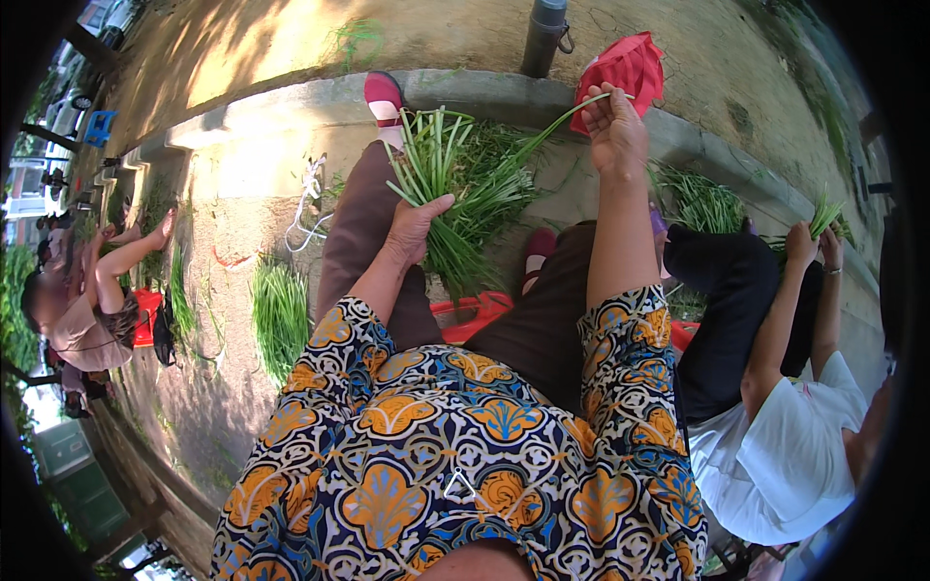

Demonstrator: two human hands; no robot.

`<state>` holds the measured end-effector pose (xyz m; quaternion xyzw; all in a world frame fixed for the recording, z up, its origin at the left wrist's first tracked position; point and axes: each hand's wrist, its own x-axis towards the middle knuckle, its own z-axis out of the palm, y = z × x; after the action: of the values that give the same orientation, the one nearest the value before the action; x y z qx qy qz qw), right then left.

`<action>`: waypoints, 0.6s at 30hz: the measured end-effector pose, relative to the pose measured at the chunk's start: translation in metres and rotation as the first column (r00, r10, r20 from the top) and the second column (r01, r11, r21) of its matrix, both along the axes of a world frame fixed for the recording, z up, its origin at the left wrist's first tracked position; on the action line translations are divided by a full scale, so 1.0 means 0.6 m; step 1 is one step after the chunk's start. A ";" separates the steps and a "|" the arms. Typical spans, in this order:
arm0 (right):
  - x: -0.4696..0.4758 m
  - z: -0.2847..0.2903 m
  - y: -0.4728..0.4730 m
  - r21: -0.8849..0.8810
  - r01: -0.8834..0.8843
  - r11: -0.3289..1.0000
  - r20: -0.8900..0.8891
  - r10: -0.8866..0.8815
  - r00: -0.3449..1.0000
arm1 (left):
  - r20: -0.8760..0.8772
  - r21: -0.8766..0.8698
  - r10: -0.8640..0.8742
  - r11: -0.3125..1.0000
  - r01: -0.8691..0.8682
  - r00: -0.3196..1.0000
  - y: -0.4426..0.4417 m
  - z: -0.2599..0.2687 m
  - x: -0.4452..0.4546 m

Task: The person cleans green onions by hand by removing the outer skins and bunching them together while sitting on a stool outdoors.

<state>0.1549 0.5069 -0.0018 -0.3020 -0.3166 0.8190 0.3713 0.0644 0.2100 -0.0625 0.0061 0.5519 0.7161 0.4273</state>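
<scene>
Around a bunch of green, pale-ended stalks point(445, 152) my left hand point(415, 229) is closed, above my lap, with the leafy ends hanging down toward my knees. Between the thumb and fingers of my right hand point(617, 134), raised to the right, is the tip of a long green stalk point(567, 115); it slants down left toward the greens. Beneath and beyond the bunch, a heap of loose greens and trimmings point(501, 145) lies on the pavement between my feet. The exact kind of the greens cannot be told.
A dark flask point(545, 43) and a red bag point(632, 62) stand at the curb point(494, 91). Laid-out greens point(280, 316) and white string point(311, 189) lie to the left. At right, a co-worker point(785, 436) holds greens point(826, 216) beside another pile point(701, 200). Another person point(87, 327) sits far left.
</scene>
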 end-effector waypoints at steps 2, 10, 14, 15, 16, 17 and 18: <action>0.010 0.000 0.014 -0.083 0.082 0.993 -0.074 -0.088 0.993 | 0.000 -0.048 0.030 0.998 -0.030 1.000 -0.012 -0.005 -0.001; 0.060 -0.007 0.074 -0.177 0.259 0.949 -0.271 -0.300 0.914 | -0.013 -0.104 0.092 0.990 -0.093 0.996 -0.012 -0.011 0.001; 0.046 0.020 0.045 -0.005 0.112 0.994 -0.194 -0.111 0.975 | -0.033 -0.096 0.098 0.990 -0.101 0.995 -0.017 -0.031 0.000; 0.043 0.027 0.035 0.046 0.053 0.998 -0.117 -0.047 0.992 | -0.041 -0.098 0.086 0.991 -0.089 0.995 -0.010 -0.036 0.000; 0.033 0.031 0.017 0.122 -0.047 0.991 -0.013 0.049 0.999 | -0.047 -0.087 0.079 0.993 -0.083 0.996 -0.005 -0.029 0.002; 0.021 0.035 -0.004 0.190 -0.154 0.970 0.096 0.138 0.986 | -0.053 -0.077 0.072 0.994 -0.076 0.996 -0.004 -0.022 0.005; 0.011 0.035 -0.024 0.248 -0.260 0.933 0.206 0.211 0.955 | -0.061 -0.037 0.064 0.997 -0.066 0.996 -0.002 -0.014 0.008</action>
<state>0.1617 0.4928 0.0191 -0.2791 -0.4917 0.7764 0.2786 0.0694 0.2091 -0.0709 0.0013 0.5782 0.7183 0.3870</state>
